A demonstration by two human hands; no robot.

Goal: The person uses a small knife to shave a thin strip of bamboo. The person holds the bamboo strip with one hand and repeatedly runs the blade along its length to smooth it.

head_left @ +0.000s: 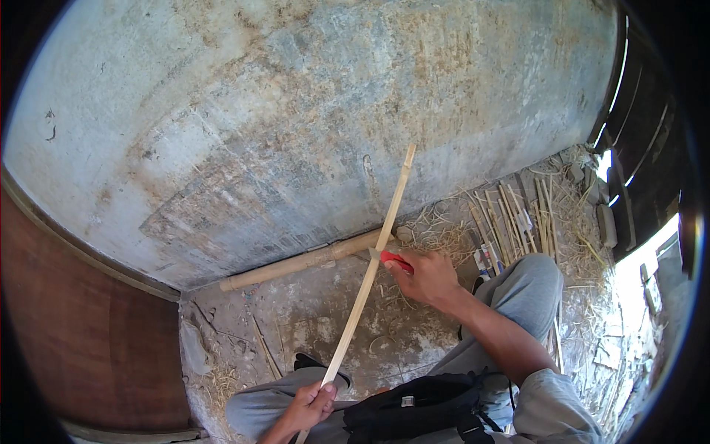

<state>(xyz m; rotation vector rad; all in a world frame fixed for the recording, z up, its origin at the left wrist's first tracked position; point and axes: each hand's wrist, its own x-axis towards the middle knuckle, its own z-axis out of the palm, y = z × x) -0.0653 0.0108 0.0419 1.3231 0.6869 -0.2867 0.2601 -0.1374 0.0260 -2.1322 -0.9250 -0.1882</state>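
Observation:
A long pale bamboo strip [362, 297] slants up and away from my lap toward the wall. My left hand [310, 406] is closed round its near end, above my left thigh. Out in front, my right hand [427, 280] grips a red-handled utility knife [396, 260]. The knife's blade lies against the strip around its middle, and its tip shows just left of the strip. Most of the handle is hidden in my fingers.
A thick bamboo pole [296, 268] lies along the foot of the stained wall [310, 133]. Several split bamboo strips [510, 218] and curled shavings [436, 229] are heaped at the right. A black bag [414, 405] rests on my lap. A brown wooden panel [96, 318] stands at the left.

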